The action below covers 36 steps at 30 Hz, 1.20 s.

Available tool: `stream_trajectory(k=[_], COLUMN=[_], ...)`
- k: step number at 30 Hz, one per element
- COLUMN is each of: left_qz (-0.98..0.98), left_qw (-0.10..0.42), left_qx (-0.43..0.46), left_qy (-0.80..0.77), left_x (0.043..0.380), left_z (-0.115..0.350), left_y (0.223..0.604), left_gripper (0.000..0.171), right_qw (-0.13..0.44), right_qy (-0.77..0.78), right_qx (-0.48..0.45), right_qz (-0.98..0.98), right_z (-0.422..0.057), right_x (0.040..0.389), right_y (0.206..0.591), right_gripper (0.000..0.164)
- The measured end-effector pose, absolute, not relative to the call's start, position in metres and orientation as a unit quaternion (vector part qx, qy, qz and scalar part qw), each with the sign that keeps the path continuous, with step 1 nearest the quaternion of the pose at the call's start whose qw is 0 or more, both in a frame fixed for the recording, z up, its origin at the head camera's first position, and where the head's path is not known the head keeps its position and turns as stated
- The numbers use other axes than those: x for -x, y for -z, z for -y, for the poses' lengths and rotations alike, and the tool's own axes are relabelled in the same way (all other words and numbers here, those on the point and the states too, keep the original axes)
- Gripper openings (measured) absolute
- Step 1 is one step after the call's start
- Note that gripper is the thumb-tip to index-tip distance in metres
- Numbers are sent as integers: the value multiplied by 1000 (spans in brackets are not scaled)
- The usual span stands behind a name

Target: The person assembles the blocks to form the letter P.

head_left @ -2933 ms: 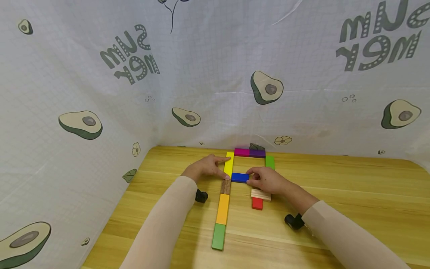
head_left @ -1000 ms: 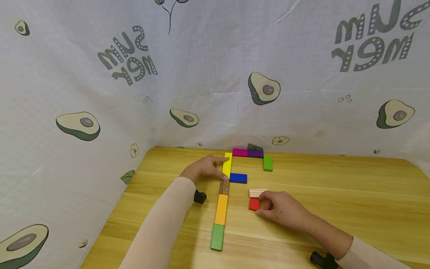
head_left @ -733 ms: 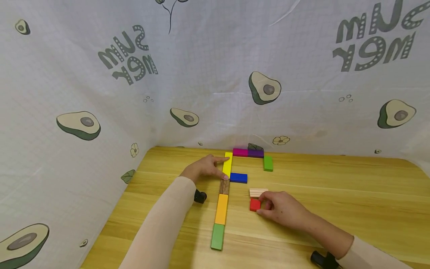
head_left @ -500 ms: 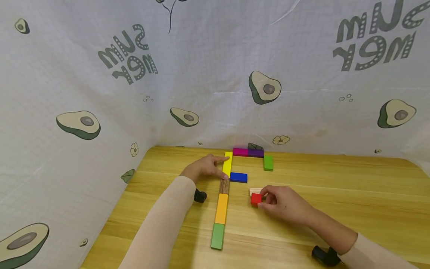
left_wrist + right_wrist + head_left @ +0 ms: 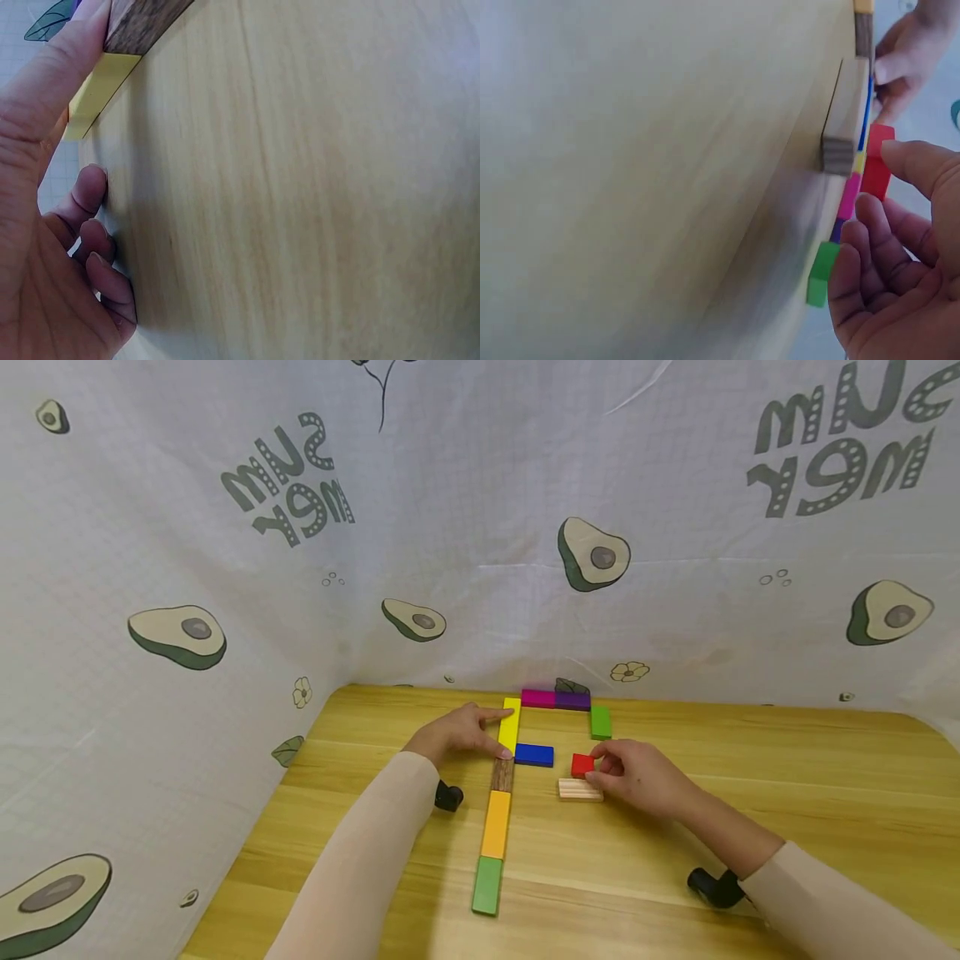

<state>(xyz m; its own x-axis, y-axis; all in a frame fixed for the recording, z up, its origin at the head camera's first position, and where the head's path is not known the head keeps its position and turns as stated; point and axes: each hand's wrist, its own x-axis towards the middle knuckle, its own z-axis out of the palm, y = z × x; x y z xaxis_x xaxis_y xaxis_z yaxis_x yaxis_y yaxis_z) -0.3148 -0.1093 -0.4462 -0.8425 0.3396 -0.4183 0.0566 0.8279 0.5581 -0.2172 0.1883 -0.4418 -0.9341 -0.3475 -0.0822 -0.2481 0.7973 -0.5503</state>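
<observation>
In the head view my right hand (image 5: pixel 637 774) pinches a small red block (image 5: pixel 582 766) between thumb and forefinger, just beyond a pale striped wood block (image 5: pixel 580 790). In the right wrist view the red block (image 5: pixel 877 161) is raised off the table, and the other fingers curl beneath. My left hand (image 5: pixel 463 732) reaches over the yellow block (image 5: pixel 510 727) with thumb and forefinger extended. Its forefinger rests near the far end; its thumb lies where yellow meets the dark brown block (image 5: pixel 502 775). A blue block (image 5: pixel 535 755) lies right of that joint.
Magenta (image 5: pixel 537 698) and purple (image 5: pixel 573 700) blocks lie end to end at the back, with a bright green block (image 5: pixel 601 722) at their right. Orange (image 5: pixel 496 825) and green (image 5: pixel 487 885) blocks continue the left column. A printed curtain (image 5: pixel 480 568) hangs behind the wooden table (image 5: pixel 337 877).
My right hand left the blue block, took hold of the red block in front of the striped one, lifted it and carried it away over it. My left hand stays put.
</observation>
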Motion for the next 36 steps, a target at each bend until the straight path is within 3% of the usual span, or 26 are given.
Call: stream_trajectory(k=[15,36], left_qz=[-925,-921], left_qw=[251,257], left_qx=[-116,-112], left_qy=[-262,-269], left_x=[312,314], left_z=[109,108], left_y=[444,444], left_gripper=[85,87], right_qw=[96,129], right_qy=[261,274], right_qx=[187,155], right_qz=[-942,-940], right_z=[-181,-171], right_x=[244,247], right_y=[452,455], right_gripper=[31,35])
